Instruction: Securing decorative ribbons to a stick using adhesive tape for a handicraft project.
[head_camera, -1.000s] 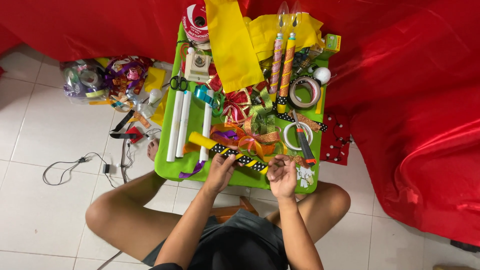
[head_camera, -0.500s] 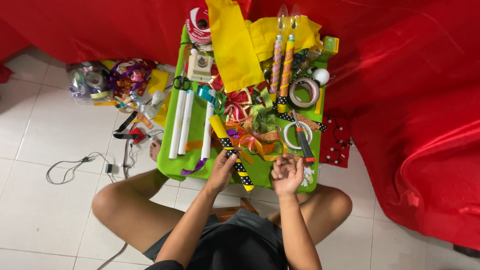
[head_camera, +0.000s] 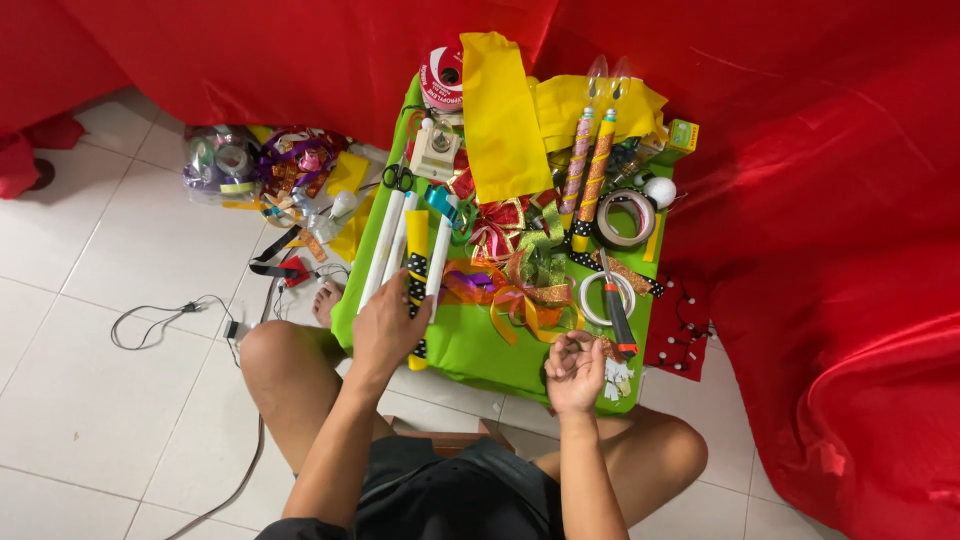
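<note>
Down on the green board (head_camera: 470, 345) that rests across the person's knees, the left hand (head_camera: 388, 325) lies over the lower part of a yellow stick wound with black dotted ribbon (head_camera: 416, 270); the fingers curl around the stick from its left side, so the hand is closed on it, and the stick runs nearly straight up and down the board, its upper end clear above the knuckles and its lower tip showing just below the hand near the board's front edge; immediately to the stick's left lie two white tubes (head_camera: 385, 250), almost parallel to it and touching or nearly touching one another, and a third white tube sits just to its right. The right hand (head_camera: 574, 368) is at the front right of the board, well apart from the stick, its fingers bent inward toward the palm; whether it pinches something small I cannot tell, since the fingers hide whatever is there; just beside it, above and to the right, lies a tool with an orange and black handle (head_camera: 619, 315), which crosses a white ring of tape (head_camera: 604, 297). Between the two hands a tangle of orange and gold ribbon (head_camera: 520, 295) spreads over the middle of the board; farther back sit a pair of scissors (head_camera: 398, 177), a sheet of yellow paper (head_camera: 497, 115) and a larger roll of tape (head_camera: 625, 218).
</note>
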